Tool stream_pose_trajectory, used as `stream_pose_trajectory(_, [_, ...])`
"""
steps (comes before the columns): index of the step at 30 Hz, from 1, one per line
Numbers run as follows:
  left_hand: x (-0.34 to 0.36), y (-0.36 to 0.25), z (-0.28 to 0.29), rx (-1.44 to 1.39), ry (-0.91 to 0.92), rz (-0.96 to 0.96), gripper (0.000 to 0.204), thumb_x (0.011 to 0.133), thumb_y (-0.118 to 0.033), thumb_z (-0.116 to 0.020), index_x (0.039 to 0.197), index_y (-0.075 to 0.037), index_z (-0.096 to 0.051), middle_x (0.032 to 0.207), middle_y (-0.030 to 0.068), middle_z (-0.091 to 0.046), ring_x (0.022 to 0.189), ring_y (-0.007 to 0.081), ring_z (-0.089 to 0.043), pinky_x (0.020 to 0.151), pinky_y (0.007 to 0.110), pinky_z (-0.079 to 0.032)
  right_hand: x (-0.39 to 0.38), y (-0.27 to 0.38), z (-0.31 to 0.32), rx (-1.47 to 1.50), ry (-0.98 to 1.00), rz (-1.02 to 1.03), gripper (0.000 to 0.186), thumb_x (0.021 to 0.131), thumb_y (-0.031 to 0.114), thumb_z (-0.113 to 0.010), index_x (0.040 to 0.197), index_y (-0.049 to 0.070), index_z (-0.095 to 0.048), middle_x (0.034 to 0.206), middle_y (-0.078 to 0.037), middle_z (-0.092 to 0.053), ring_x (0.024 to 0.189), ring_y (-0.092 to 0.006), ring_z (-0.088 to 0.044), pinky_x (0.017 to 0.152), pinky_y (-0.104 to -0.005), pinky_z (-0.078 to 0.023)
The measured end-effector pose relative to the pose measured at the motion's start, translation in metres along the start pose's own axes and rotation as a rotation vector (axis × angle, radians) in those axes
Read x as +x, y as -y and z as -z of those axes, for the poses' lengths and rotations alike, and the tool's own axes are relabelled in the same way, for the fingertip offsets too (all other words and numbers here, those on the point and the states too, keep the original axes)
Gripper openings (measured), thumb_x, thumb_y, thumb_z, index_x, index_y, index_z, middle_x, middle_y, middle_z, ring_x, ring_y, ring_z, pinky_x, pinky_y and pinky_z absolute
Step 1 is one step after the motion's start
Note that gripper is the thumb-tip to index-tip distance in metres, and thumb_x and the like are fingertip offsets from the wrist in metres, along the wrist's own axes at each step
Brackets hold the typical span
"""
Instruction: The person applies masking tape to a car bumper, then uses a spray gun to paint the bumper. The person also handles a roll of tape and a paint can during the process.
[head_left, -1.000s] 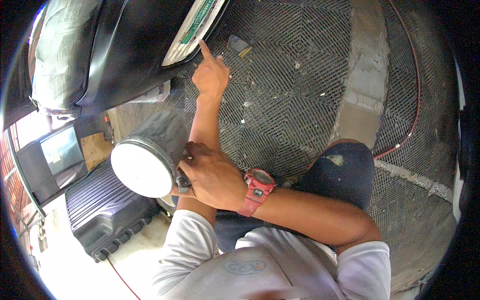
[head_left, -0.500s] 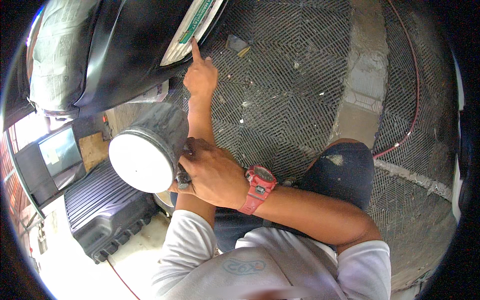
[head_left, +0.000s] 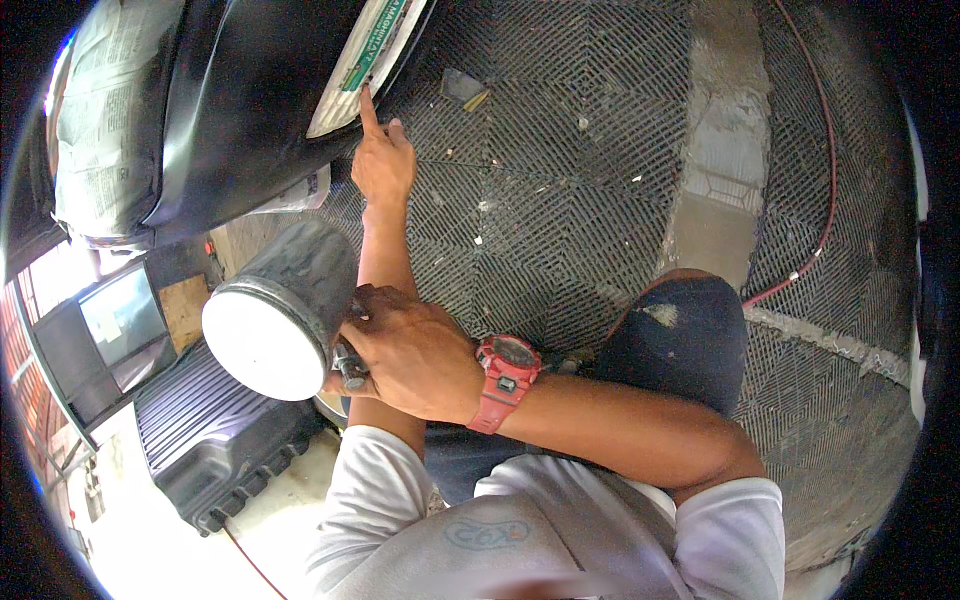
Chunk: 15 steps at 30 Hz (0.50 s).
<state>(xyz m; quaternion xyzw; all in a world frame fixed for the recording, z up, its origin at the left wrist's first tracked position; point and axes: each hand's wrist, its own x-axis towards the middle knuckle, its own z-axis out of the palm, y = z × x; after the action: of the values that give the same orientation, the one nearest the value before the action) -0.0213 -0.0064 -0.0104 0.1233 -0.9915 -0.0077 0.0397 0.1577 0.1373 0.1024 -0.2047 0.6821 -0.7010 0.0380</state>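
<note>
My left hand reaches forward with its index finger stretched out. The fingertip is at the lower end of the white and green printed paper strip on a glossy black curved panel. Crossing over my left forearm, my right hand is closed round a spray gun. A dark cylindrical cup with a round white lid sits on the gun, tilted so the lid faces me. My palm and fingers hide most of the gun's body. A red watch is on my right wrist.
Newspaper covers a part at far left. A ribbed black plastic piece lies at lower left. Dark ribbed matting covers the floor, with a small flat scrap on it. A red hose curves along the right.
The view has shifted slightly, so the panel and floor sit further left. My right hand and the spray gun have dropped a little toward me. My left fingertip stays by the paper strip.
</note>
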Motion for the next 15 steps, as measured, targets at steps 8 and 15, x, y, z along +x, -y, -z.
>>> stream_pose_trajectory(8, [0.003,0.007,-0.004,-0.113,0.025,0.006,0.079,0.107,-0.028,-0.062,0.176,-0.030,-0.022,0.104,0.0222,-0.081,0.101,0.0457,-0.077,0.095,0.057,-0.056,-0.003,-0.002,-0.009,-0.011,0.005,0.000,0.083,0.093,0.078,-0.060,0.125,0.003,-0.072,0.116,-0.027,-0.072,0.109,-0.0437,-0.071,0.099,-0.0557,-0.054])
stream_pose_trajectory(15, [-0.008,0.024,-0.006,-0.240,-0.027,0.120,0.062,0.110,-0.024,-0.058,0.167,-0.024,-0.034,0.105,0.0045,-0.085,0.101,0.0374,-0.079,0.096,0.051,-0.056,0.000,0.002,0.004,-0.042,0.114,-0.017,0.078,0.096,0.071,-0.065,0.136,0.004,-0.065,0.128,-0.025,-0.069,0.122,-0.0428,-0.068,0.105,-0.0528,-0.056])
